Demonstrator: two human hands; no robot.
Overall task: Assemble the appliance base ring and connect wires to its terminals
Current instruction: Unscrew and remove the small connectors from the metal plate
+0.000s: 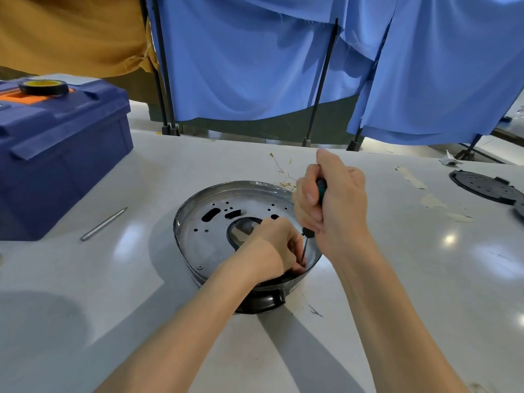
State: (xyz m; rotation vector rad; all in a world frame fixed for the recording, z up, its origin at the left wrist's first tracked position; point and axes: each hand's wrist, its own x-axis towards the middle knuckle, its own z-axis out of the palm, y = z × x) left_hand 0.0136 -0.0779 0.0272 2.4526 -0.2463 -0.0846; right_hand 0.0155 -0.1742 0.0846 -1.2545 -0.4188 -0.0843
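Note:
The round base ring [209,222], a shiny grey metal dish with several holes and a dark rim, lies on the white table in the middle of the head view. My right hand [331,202] grips a screwdriver [321,188] with a green-and-black handle, held upright with its thin shaft pointing down into the near right part of the ring. My left hand [276,248] reaches into the ring, its fingers curled around something small at the screwdriver's tip; what they pinch is hidden. Thin yellowish wires [283,171] lie on the table just behind the ring.
A blue toolbox [59,154] with a roll of black tape [44,87] on its lid stands at the left. A metal rod [103,224] lies beside it. Black round plastic parts [485,187] sit at the right edge. Blue cloth screens [255,61] hang behind the table.

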